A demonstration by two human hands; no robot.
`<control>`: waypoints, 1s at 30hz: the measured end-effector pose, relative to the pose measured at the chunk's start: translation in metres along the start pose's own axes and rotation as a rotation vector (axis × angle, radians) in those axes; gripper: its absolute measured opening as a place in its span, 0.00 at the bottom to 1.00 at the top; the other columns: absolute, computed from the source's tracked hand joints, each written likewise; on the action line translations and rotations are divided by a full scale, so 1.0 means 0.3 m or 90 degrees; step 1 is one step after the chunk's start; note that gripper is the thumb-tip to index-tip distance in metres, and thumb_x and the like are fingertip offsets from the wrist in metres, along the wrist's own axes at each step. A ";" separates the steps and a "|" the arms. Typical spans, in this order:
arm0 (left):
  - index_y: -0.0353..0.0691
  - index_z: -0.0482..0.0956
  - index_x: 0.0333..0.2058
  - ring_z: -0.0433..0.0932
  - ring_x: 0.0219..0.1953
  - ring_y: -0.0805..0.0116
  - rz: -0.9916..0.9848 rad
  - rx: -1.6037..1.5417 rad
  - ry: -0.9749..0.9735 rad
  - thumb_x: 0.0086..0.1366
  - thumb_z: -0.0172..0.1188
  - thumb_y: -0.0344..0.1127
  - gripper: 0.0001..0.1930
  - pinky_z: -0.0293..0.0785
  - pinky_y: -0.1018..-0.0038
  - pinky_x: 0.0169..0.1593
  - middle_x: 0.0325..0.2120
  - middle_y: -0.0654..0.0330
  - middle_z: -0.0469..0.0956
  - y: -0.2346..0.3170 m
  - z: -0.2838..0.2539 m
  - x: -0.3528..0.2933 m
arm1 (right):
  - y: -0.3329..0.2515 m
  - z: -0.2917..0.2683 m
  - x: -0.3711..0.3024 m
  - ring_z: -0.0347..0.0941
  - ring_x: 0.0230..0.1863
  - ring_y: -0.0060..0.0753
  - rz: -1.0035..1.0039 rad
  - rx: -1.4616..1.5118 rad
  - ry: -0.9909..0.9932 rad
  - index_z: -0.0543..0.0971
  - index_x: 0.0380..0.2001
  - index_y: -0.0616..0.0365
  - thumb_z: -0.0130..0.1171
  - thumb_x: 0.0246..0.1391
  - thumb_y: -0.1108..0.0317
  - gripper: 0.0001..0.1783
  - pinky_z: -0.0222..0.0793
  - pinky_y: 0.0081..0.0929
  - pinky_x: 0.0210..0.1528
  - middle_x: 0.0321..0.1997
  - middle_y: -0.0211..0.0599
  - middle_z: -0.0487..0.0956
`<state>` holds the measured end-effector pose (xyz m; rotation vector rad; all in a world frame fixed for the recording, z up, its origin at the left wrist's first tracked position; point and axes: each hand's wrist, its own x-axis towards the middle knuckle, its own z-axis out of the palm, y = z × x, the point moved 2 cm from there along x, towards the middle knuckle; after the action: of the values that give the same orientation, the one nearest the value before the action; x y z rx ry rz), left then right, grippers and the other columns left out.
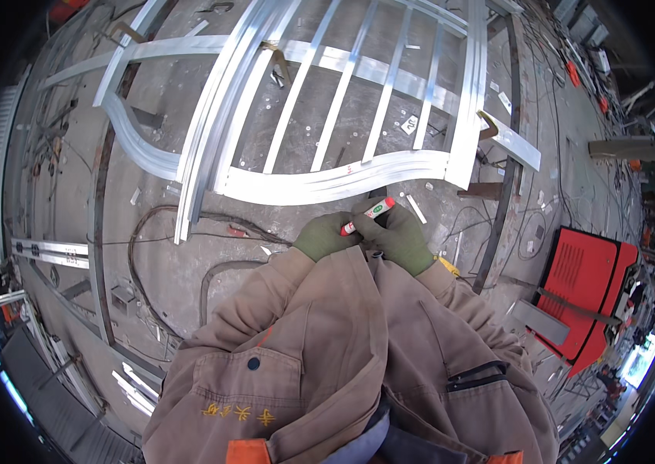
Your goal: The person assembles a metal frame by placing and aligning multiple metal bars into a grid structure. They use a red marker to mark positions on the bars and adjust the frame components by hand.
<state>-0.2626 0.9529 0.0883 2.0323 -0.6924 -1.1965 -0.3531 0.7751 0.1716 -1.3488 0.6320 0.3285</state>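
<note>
In front of my chest I hold a red-and-white marker pen (370, 215) tilted up to the right. My left hand (324, 235), in a green work glove, is closed at the pen's lower end. My right hand (406, 238), gloved alike, has its fingers wrapped round the pen's middle and upper part. Some fingertips are hidden behind the pen and gloves. Just beyond my hands lies a silvery metal frame (335, 184) with a wavy near edge and several slim bars. A small red mark shows on that wavy edge.
Dark steel rails (102, 232) bear the frame. Brass-coloured clamps (279, 62) sit on it. A dark cable (132, 259) loops on the floor at left. A red metal cabinet (592, 267) stands at right. Offcuts and scraps lie about the floor.
</note>
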 end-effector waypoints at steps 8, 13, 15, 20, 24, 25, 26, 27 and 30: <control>0.55 0.85 0.64 0.92 0.51 0.45 -0.015 0.167 0.014 0.70 0.68 0.61 0.29 0.86 0.50 0.56 0.48 0.51 0.93 0.031 0.039 0.097 | 0.127 -0.069 0.030 0.83 0.36 0.20 -0.030 0.162 0.045 0.88 0.53 0.60 0.72 0.77 0.60 0.14 0.82 0.25 0.37 0.45 0.32 0.90; 0.54 0.86 0.62 0.92 0.49 0.45 -0.036 0.174 -0.043 0.71 0.68 0.60 0.28 0.86 0.49 0.54 0.45 0.50 0.93 0.102 0.047 0.174 | 0.123 -0.148 0.056 0.84 0.36 0.22 0.007 0.223 0.075 0.87 0.54 0.61 0.69 0.79 0.62 0.13 0.84 0.27 0.37 0.44 0.35 0.91; 0.54 0.86 0.62 0.92 0.48 0.44 -0.043 0.181 -0.073 0.72 0.67 0.60 0.26 0.86 0.48 0.54 0.45 0.50 0.92 0.112 0.066 0.217 | 0.136 -0.201 0.081 0.84 0.35 0.22 0.012 0.216 0.075 0.86 0.54 0.61 0.69 0.79 0.62 0.13 0.84 0.27 0.37 0.44 0.35 0.91; 0.50 0.86 0.58 0.92 0.52 0.43 -0.084 0.204 -0.041 0.74 0.64 0.55 0.22 0.84 0.46 0.58 0.49 0.50 0.93 0.181 0.162 0.373 | 0.134 -0.351 0.169 0.84 0.33 0.23 0.143 0.175 0.202 0.86 0.53 0.61 0.70 0.78 0.61 0.14 0.82 0.26 0.35 0.41 0.36 0.90; 0.46 0.88 0.52 0.91 0.53 0.42 -0.193 0.190 -0.053 0.77 0.63 0.55 0.20 0.83 0.45 0.57 0.49 0.48 0.92 0.214 0.212 0.500 | 0.165 -0.745 0.288 0.82 0.32 0.24 0.034 0.184 0.410 0.87 0.52 0.65 0.72 0.76 0.56 0.20 0.77 0.27 0.35 0.36 0.35 0.89; 0.47 0.89 0.52 0.91 0.51 0.42 -0.182 0.155 -0.014 0.77 0.63 0.56 0.21 0.84 0.46 0.57 0.48 0.47 0.92 0.206 0.240 0.556 | 0.180 -0.855 0.334 0.82 0.31 0.24 0.007 0.189 0.460 0.87 0.52 0.66 0.72 0.76 0.55 0.21 0.76 0.27 0.34 0.35 0.34 0.88; 0.48 0.90 0.52 0.91 0.50 0.42 -0.174 0.120 0.024 0.77 0.64 0.58 0.21 0.85 0.47 0.56 0.47 0.46 0.92 0.188 0.277 0.608 | 0.188 -0.944 0.390 0.82 0.32 0.23 0.023 0.116 0.445 0.87 0.52 0.67 0.72 0.76 0.55 0.21 0.76 0.27 0.35 0.35 0.34 0.88; 0.49 0.91 0.52 0.91 0.48 0.42 -0.165 0.084 0.056 0.77 0.64 0.59 0.22 0.85 0.48 0.55 0.47 0.44 0.91 0.185 0.315 0.657 | 0.197 -1.018 0.442 0.81 0.32 0.23 0.042 0.042 0.432 0.87 0.51 0.67 0.72 0.76 0.55 0.21 0.77 0.28 0.36 0.34 0.34 0.88; 0.41 0.92 0.46 0.91 0.43 0.45 -0.217 -0.040 0.150 0.78 0.65 0.63 0.27 0.85 0.53 0.52 0.38 0.47 0.91 0.202 0.350 0.914 | 0.195 -1.148 0.632 0.84 0.40 0.22 0.018 0.061 0.399 0.87 0.51 0.65 0.70 0.75 0.55 0.21 0.81 0.27 0.41 0.42 0.35 0.89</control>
<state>-0.2425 0.6874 -0.0495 2.2500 -0.1976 -1.1181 -0.3159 0.4282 -0.0189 -1.3490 1.1711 -0.1163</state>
